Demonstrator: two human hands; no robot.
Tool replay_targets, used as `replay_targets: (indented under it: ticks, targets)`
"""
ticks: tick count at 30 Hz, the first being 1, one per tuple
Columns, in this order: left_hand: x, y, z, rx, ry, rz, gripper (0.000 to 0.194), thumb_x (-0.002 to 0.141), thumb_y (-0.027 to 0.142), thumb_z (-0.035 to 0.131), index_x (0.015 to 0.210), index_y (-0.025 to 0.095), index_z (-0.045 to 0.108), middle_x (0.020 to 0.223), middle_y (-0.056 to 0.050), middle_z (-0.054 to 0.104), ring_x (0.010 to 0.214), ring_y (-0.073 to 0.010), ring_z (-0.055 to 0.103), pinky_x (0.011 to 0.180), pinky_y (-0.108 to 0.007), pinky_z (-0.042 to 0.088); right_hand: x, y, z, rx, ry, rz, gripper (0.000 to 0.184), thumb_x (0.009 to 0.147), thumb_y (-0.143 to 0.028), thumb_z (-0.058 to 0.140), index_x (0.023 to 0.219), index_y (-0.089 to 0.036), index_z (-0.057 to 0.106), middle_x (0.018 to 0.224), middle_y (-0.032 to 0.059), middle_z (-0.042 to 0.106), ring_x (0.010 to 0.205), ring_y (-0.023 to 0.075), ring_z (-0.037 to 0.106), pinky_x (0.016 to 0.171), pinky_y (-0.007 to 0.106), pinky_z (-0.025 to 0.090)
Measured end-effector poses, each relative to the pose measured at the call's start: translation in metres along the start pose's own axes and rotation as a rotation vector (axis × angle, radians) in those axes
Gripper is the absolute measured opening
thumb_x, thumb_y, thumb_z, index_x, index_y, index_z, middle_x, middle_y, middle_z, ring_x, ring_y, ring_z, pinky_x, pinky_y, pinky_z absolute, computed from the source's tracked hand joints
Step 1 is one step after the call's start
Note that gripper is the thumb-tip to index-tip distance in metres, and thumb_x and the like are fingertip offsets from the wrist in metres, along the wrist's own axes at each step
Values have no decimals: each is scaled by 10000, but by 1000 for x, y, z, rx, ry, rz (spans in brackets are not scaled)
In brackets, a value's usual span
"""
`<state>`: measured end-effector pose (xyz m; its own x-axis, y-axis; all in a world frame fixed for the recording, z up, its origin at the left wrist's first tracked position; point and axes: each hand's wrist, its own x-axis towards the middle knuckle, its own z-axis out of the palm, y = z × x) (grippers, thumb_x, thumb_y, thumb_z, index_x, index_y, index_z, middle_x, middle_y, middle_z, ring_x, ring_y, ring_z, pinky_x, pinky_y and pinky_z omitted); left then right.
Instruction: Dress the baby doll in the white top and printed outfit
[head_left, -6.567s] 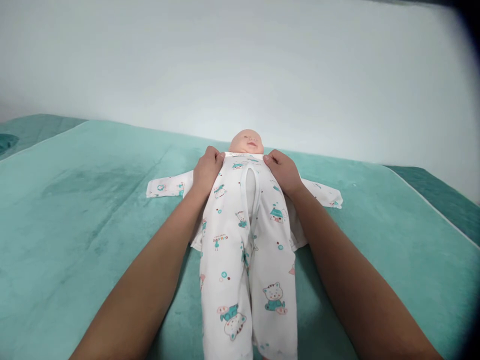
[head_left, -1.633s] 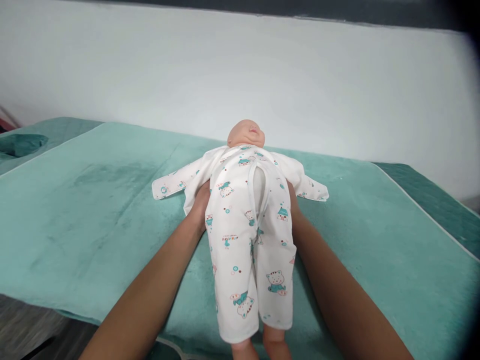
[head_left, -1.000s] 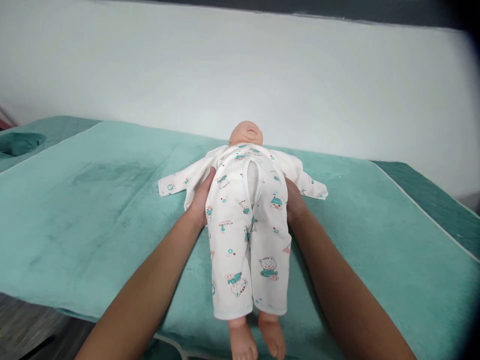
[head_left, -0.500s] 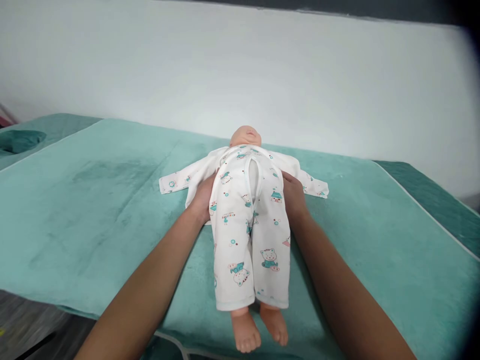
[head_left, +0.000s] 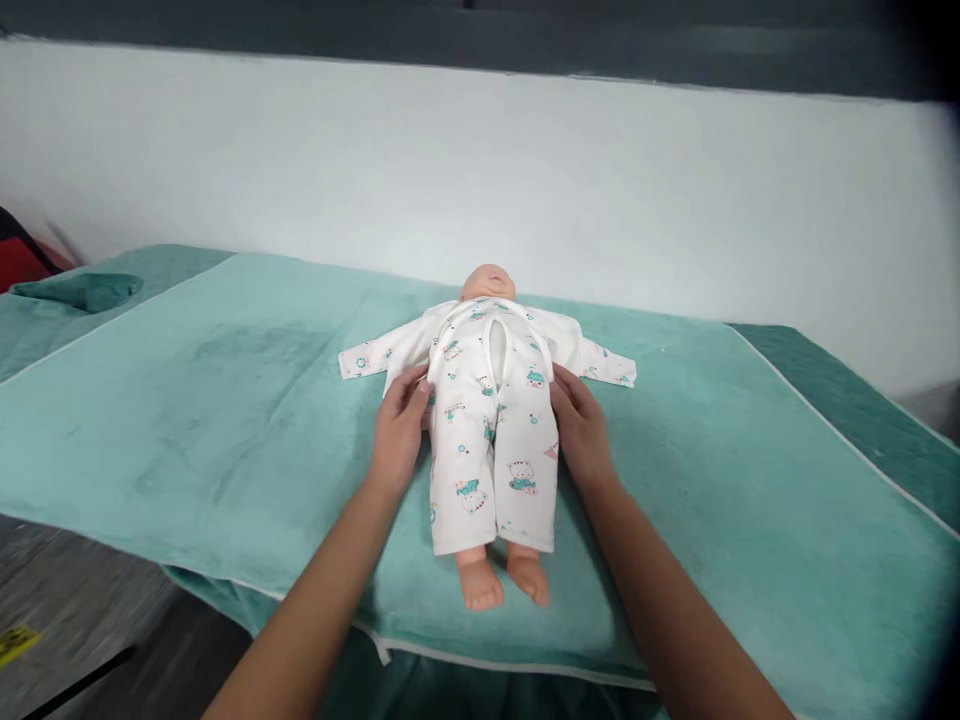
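Observation:
A baby doll (head_left: 489,283) lies on its back, its head away from me and its bare feet (head_left: 480,585) towards me. It wears a white printed top (head_left: 409,340) with sleeves spread to both sides, and matching open-crotch trousers (head_left: 521,500) pulled high over its belly. My left hand (head_left: 399,425) is at the left side of the trousers, thumb and fingers closed on the fabric near the top's hem. On the other side, my right hand (head_left: 583,420) grips the trousers' right edge with curled fingers; its fingertips are partly hidden.
The doll rests on a table covered with a green cloth (head_left: 712,470) edged in white piping. A white wall (head_left: 600,190) stands behind it. Bunched green cloth (head_left: 82,290) lies at the far left, near a red object (head_left: 19,262). Grey floor (head_left: 90,590) shows at lower left.
My hands have drawn back from under the doll's sides towards its hips, and the fingers now show. The doll lies lower and farther from me, and the view has tilted up.

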<state>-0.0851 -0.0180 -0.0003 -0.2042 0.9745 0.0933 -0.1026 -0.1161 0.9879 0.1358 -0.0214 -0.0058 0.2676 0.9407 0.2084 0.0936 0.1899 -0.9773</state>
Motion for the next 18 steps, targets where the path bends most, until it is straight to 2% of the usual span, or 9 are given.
replay_targets:
  ticks: [1,3,6,8,10,12,15,18]
  targets:
    - [-19,-1,-7,78,0,75,351,880,394,615,1190,232,648,1302,-62,619,1240,-220,543,1077,-367,414,-19,-1,-4,18,-24,-12,421,910,-379,557,1302,-237,613,1338,60,630,1223,221,583,1073,421,429]
    - [-60,-4,-23,215,-77,179,282,909,337,592,1172,251,648,1363,-56,558,1322,-210,475,1126,-367,369,-61,-2,-12,2,-73,-29,433,920,-341,569,1348,-274,565,1444,56,539,1287,219,539,1093,428,421]
    - [-115,-11,-40,396,-205,229,271,916,261,581,1178,294,637,1382,-55,499,1316,-206,470,1122,-395,384,-115,-2,-21,-100,-132,-134,402,924,-279,583,1325,-298,557,1529,60,430,1381,241,442,1135,477,377]
    - [-139,-15,-45,494,-247,244,316,921,212,553,1212,319,612,1358,-57,489,1292,-197,481,1089,-394,419,-138,-6,-23,-204,-186,-238,410,920,-228,583,1322,-296,536,1530,69,416,1399,244,409,1138,489,370]
    - [-151,-18,-46,558,-248,262,337,918,191,541,1226,319,592,1315,-63,500,1262,-196,497,1060,-393,442,-149,-14,-20,-332,-234,-353,426,910,-183,582,1319,-285,517,1474,80,470,1373,244,423,1110,481,395]
    - [-151,-18,-44,593,-228,291,287,915,199,546,1183,287,597,1246,-65,537,1209,-200,525,1036,-396,450,-151,-27,-14,-495,-281,-430,398,890,-156,592,1268,-267,537,1357,81,566,1302,259,468,1048,476,429]
    - [-144,-12,-38,597,-224,276,123,936,235,525,1026,232,609,1081,-46,605,1062,-189,576,949,-361,469,-147,-46,-1,-759,-323,-433,303,864,-135,606,1146,-247,593,1175,70,655,1159,291,525,940,486,431]
    - [-142,-1,-32,529,-213,211,100,962,273,496,950,214,576,977,-21,615,952,-167,586,876,-314,465,-142,-57,12,-883,-325,-440,154,878,-158,598,1010,-235,620,1022,55,671,1022,274,555,896,472,395]
